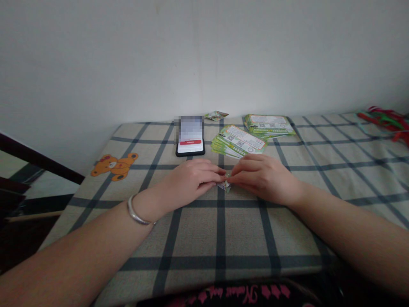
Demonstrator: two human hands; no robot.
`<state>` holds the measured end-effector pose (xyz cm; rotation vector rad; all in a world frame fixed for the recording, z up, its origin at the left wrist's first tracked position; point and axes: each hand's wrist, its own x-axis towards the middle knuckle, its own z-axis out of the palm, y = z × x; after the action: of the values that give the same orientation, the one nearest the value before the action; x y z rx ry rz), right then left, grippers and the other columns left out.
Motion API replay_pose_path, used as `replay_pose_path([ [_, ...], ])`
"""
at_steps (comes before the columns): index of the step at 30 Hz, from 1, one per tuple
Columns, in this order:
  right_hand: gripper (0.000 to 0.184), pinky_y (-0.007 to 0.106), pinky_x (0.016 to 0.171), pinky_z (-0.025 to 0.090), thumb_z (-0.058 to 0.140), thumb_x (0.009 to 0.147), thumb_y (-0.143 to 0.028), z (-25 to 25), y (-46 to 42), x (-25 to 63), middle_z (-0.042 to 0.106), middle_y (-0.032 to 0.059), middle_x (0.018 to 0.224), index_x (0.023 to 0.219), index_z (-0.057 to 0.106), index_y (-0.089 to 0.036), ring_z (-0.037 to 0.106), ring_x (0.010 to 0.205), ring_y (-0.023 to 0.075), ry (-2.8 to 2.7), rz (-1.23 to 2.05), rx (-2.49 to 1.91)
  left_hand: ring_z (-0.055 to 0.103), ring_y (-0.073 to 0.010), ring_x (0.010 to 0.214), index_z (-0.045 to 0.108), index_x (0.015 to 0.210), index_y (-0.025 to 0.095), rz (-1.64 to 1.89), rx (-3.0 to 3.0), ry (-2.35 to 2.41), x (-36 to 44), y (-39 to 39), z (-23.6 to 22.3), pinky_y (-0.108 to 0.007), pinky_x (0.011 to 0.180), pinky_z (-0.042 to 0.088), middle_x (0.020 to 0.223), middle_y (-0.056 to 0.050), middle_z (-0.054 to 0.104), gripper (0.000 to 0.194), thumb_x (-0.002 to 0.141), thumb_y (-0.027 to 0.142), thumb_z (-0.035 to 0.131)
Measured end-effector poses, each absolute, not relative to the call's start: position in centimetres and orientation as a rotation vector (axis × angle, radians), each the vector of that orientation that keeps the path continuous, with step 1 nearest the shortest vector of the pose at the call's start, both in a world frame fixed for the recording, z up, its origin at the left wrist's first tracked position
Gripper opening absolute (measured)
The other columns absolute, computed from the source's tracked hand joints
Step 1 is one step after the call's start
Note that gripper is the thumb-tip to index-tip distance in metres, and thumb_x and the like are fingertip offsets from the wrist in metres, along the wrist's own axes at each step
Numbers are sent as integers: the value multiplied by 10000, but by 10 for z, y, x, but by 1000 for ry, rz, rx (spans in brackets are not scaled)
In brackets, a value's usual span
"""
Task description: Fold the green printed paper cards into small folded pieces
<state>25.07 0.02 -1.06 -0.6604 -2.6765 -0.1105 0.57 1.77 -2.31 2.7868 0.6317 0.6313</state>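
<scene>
Between my two hands is a small folded piece of printed paper [225,186], low over the checked tablecloth. My left hand [194,177], with a silver bangle at the wrist, pinches it from the left. From the right, my right hand [263,178] has its fingertips closed on the same paper. Most of the paper is hidden by the fingers. Just beyond my hands lies a fanned stack of green and white printed cards [239,140]. Behind it, a second stack of the same cards [271,123] rests near the wall.
A phone [190,149] with a lit screen lies beyond my left hand. Another folded paper piece [217,115] sits by the wall [198,55]. A bear-shaped sticker [115,166] is at the left table edge. Red and green strips [388,123] lie at the far right.
</scene>
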Motion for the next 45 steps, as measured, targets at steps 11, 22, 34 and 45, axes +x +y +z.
replay_pose_path([
  [11,219,324,732,452,486,965,-236,-7,-2,249,701,49,999,1057,679,-192,601,911,190,-2792,-293,-488,606,-196,1051,708,1050,211,652,2750,627,8,17,-24,-397,942,497,1113,-71,681,271,894,118,507],
  [22,235,304,688,417,456,976,-252,-11,-5,246,690,42,997,968,687,-209,579,843,165,-2807,-294,-555,592,-182,1101,602,1153,172,616,2703,779,10,12,-23,-389,986,488,1145,-70,663,311,862,109,512],
  [34,188,289,731,448,532,924,-293,-15,-5,242,674,26,957,911,701,-210,604,850,156,-2695,-1,-686,541,-217,1179,603,1197,147,597,2820,859,11,10,-25,-421,1045,450,1245,-96,613,313,906,152,488],
  [45,241,300,742,440,736,777,-389,-17,-3,239,649,36,896,873,648,-187,593,858,180,-2484,275,-981,566,-211,1101,602,1099,161,669,2592,895,12,11,-24,-415,991,457,1128,-76,641,237,879,249,605],
])
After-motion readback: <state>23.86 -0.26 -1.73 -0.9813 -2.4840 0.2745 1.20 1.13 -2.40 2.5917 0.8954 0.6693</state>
